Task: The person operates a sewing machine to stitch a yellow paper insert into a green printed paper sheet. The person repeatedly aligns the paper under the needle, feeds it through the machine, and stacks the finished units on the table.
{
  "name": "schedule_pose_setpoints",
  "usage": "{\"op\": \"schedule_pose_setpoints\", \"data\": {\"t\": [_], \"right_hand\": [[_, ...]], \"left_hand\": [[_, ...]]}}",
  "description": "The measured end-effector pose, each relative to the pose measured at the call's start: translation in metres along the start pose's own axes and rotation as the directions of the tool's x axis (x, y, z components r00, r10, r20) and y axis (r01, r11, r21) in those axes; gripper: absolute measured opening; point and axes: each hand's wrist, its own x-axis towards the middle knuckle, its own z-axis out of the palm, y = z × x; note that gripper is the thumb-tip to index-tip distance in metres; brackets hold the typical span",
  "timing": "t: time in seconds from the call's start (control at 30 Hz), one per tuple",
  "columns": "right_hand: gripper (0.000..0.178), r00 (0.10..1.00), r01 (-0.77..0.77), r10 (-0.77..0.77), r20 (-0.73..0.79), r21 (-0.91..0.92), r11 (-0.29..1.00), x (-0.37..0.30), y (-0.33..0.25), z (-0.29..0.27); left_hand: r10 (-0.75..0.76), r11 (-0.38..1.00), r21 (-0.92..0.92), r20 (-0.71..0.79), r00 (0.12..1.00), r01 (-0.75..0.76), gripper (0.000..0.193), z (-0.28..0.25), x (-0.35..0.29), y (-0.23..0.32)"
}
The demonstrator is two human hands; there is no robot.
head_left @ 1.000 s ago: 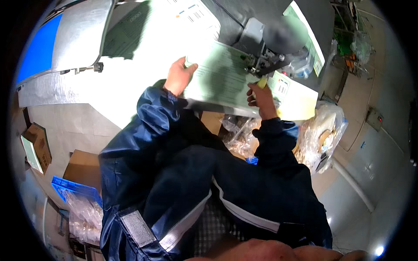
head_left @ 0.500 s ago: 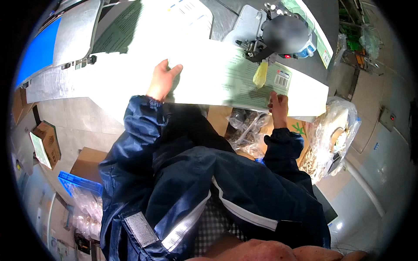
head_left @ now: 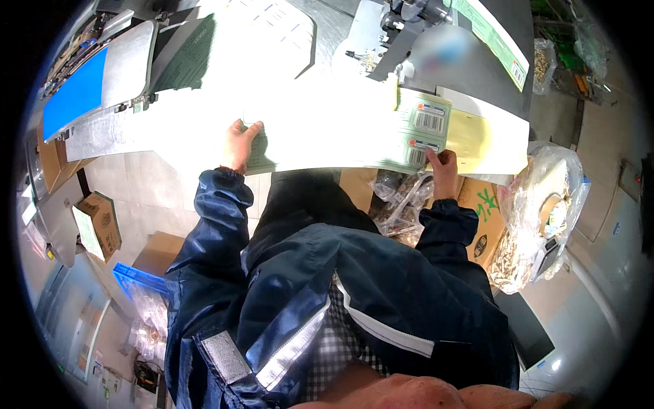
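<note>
A pale printed sheet [head_left: 327, 129] with green areas and barcodes lies across the table in front of me, much of it washed out by glare. My left hand [head_left: 238, 146] rests on its left part, thumb held out from the fingers. Near the right end, my right hand [head_left: 443, 170] pinches the sheet's near edge beside the lower barcode label [head_left: 417, 153]. A second barcode label [head_left: 430, 118] shows just above. Beneath that end, a yellowish surface [head_left: 470, 140] sticks out to the right. Beyond the sheet stands a grey metal machine [head_left: 371, 37], partly blurred, with a small yellow piece [head_left: 392, 92] hanging at its front.
A metal plate with a blue panel [head_left: 75, 92] stands at the left. Another green printed sheet [head_left: 492, 37] lies far right. Below the table's right end are a clear plastic bag [head_left: 555, 204] and a cardboard box [head_left: 480, 228]. A blue crate [head_left: 139, 279] sits lower left.
Both hands have moved slightly down, the left one also a little left. Two barcode labels now show near my right hand where one showed before. The machine's dark round part is no longer distinct.
</note>
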Motion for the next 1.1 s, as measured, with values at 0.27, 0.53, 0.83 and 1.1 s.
{"op": "schedule_pose_setpoints", "data": {"t": [0.27, 0.53, 0.83, 1.1], "right_hand": [[0.037, 0.996, -0.037, 0.018, 0.089, 0.215, 0.976, -0.002, -0.032, -0.014], [0.061, 0.977, -0.001, -0.070, 0.203, 0.328, 0.945, 0.037, -0.045, -0.008], [0.045, 0.934, -0.144, -0.102, 0.343, 0.622, 0.770, 0.026, -0.051, -0.024], [0.035, 0.899, -0.160, -0.133, 0.417, 0.596, 0.787, 0.007, -0.061, -0.060]], "left_hand": [[0.322, 0.875, 0.433, -0.184, 0.929, -0.218, 0.058, 0.001, -0.001, -0.014], [0.515, 0.675, 0.702, -0.228, 0.826, -0.227, 0.061, -0.009, -0.006, -0.031], [0.411, 0.810, 0.541, -0.249, 0.877, -0.226, 0.043, -0.010, -0.028, -0.013], [0.287, 0.956, -0.037, -0.104, 0.952, -0.292, 0.034, -0.014, -0.070, 0.018]]}}
